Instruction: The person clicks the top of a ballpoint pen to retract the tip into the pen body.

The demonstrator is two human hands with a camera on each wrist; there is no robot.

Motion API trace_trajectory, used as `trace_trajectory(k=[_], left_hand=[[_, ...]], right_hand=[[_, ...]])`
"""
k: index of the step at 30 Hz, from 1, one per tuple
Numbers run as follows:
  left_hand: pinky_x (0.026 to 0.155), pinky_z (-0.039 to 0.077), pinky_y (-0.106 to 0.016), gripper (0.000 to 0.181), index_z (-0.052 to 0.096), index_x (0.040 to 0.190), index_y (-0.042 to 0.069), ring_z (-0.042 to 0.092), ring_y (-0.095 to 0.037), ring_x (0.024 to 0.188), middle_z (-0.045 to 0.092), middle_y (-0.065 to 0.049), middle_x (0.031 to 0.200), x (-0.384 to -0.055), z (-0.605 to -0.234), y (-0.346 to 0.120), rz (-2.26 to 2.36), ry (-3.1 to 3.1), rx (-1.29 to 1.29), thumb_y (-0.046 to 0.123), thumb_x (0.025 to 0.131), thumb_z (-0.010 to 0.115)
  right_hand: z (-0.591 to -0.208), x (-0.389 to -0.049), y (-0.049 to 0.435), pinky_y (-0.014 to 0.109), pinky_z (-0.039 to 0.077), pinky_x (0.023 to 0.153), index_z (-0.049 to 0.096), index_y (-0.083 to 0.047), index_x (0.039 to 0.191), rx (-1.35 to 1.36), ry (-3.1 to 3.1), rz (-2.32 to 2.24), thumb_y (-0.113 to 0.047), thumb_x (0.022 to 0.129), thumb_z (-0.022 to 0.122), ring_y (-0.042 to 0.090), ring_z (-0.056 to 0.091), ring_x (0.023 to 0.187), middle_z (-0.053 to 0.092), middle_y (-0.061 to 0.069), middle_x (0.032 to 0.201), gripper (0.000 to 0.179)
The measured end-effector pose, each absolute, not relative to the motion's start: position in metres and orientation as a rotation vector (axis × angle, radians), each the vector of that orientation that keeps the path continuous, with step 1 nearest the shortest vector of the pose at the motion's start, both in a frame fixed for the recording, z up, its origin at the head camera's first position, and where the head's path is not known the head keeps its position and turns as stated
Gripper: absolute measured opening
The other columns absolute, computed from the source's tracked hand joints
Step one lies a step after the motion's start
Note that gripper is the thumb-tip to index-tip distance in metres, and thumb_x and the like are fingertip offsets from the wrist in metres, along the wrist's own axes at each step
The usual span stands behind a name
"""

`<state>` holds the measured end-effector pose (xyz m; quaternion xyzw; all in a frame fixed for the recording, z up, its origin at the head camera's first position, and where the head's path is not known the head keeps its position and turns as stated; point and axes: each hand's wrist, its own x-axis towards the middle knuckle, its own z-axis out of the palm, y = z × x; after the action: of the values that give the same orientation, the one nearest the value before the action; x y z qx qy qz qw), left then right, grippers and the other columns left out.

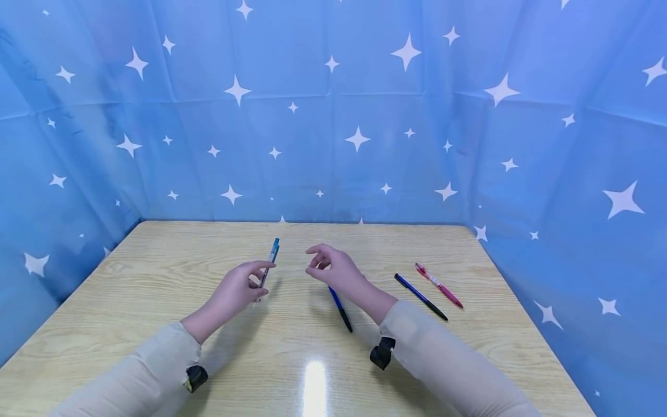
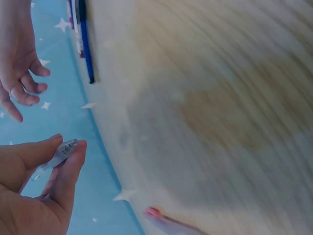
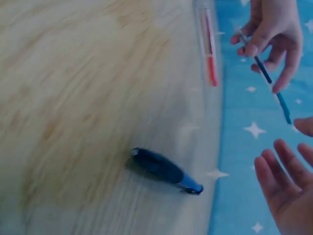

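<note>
My left hand (image 1: pixel 233 293) pinches a clear-barrelled pen (image 1: pixel 272 255) with a teal end, held tilted above the table, teal end up and away. In the left wrist view the pen's clear tip (image 2: pixel 64 149) shows between thumb and finger. My right hand (image 1: pixel 337 271) hovers to the right of that pen, fingers loosely bent and holding nothing; its palm shows in the right wrist view (image 3: pixel 293 200). Below the right hand a blue pen with a black end (image 1: pixel 341 310) lies on the table, partly covered by the hand.
Toward the right of the wooden table (image 1: pixel 156 260) lie another blue and black pen (image 1: pixel 421 297) and a pink pen (image 1: pixel 440 286). A red and clear pen (image 3: pixel 209 49) lies near the left hand in the right wrist view. Blue star-patterned curtains (image 1: pixel 312 116) surround the table.
</note>
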<state>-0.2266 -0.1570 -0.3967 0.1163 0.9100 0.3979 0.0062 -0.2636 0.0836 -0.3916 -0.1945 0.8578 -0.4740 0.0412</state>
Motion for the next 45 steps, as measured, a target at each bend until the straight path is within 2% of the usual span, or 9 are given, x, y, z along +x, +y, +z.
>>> trace_trajectory(k=[4,9,15,17,19,24,30,37,45], left_hand=[[0.057,0.053,-0.030,0.056,0.059,0.131,0.009,0.063,-0.014,0.066,0.062,-0.012,0.100,-0.229,-0.402,-0.163,1.115,2.867,0.345,-0.005,0.079,0.077],[0.058,0.052,-0.030,0.058,0.060,0.130,0.005,0.060,-0.014,0.062,0.061,-0.005,0.090,-0.233,-0.409,-0.169,1.032,2.853,0.342,-0.003,0.076,0.080],[0.074,0.052,-0.035,0.059,0.065,0.122,0.001,0.061,-0.020,0.079,0.060,-0.002,0.084,-0.235,-0.413,-0.174,0.923,2.852,0.350,-0.001,0.067,0.087],[0.072,0.052,-0.033,0.059,0.066,0.119,0.001,0.060,-0.019,0.080,0.061,-0.003,0.084,-0.236,-0.414,-0.174,0.895,2.845,0.343,0.000,0.065,0.088],[0.065,0.053,-0.030,0.058,0.066,0.118,0.001,0.058,-0.017,0.073,0.061,-0.005,0.085,-0.236,-0.414,-0.175,0.901,2.818,0.324,-0.002,0.064,0.088],[0.057,0.055,-0.028,0.053,0.068,0.114,0.000,0.058,-0.017,0.069,0.059,-0.009,0.084,-0.235,-0.414,-0.175,0.946,2.758,0.254,-0.006,0.065,0.086],[0.058,0.055,-0.028,0.043,0.070,0.106,0.001,0.058,-0.015,0.067,0.059,-0.007,0.080,-0.237,-0.415,-0.178,0.882,2.771,0.286,-0.003,0.067,0.087],[0.059,0.053,-0.030,0.045,0.068,0.112,0.000,0.059,-0.017,0.063,0.059,-0.007,0.081,-0.240,-0.413,-0.178,0.918,2.741,0.265,0.000,0.071,0.085],[0.071,0.050,-0.039,0.047,0.066,0.121,0.009,0.059,-0.021,0.083,0.061,-0.007,0.099,-0.243,-0.403,-0.175,0.823,2.815,0.278,0.015,0.078,0.083]], right_hand=[[-0.400,-0.267,0.083,0.032,0.051,0.064,0.062,-0.017,0.126,-0.608,2.655,-1.315,-0.020,0.093,0.069,0.012,0.059,0.081,0.062,-0.006,0.090,0.034],[-0.408,-0.268,0.082,0.030,0.049,0.063,0.062,-0.013,0.126,-0.662,2.660,-1.169,-0.022,0.092,0.070,0.010,0.058,0.077,0.062,-0.009,0.089,0.035],[-0.410,-0.264,0.081,0.029,0.050,0.065,0.063,-0.010,0.125,-0.714,2.642,-1.085,-0.023,0.092,0.070,0.010,0.058,0.077,0.061,-0.009,0.089,0.036],[-0.411,-0.263,0.081,0.030,0.050,0.065,0.063,-0.010,0.124,-0.720,2.630,-1.085,-0.022,0.092,0.070,0.011,0.058,0.077,0.061,-0.008,0.088,0.034],[-0.412,-0.262,0.082,0.030,0.050,0.066,0.063,-0.010,0.124,-0.721,2.621,-1.081,-0.022,0.092,0.070,0.011,0.059,0.077,0.061,-0.008,0.088,0.034],[-0.414,-0.260,0.084,0.030,0.050,0.067,0.063,-0.010,0.124,-0.728,2.606,-1.080,-0.021,0.092,0.070,0.010,0.059,0.077,0.061,-0.009,0.088,0.034],[-0.410,-0.255,0.085,0.030,0.051,0.069,0.063,-0.011,0.123,-0.768,2.563,-1.103,-0.022,0.092,0.071,0.009,0.060,0.078,0.062,-0.008,0.088,0.034],[-0.406,-0.251,0.087,0.030,0.051,0.069,0.063,-0.012,0.125,-0.776,2.547,-1.098,-0.023,0.092,0.071,0.009,0.060,0.080,0.062,-0.010,0.089,0.035],[-0.401,-0.256,0.101,0.032,0.052,0.069,0.063,-0.009,0.125,-0.759,2.527,-1.147,-0.021,0.092,0.071,0.011,0.060,0.082,0.064,-0.008,0.091,0.036]])
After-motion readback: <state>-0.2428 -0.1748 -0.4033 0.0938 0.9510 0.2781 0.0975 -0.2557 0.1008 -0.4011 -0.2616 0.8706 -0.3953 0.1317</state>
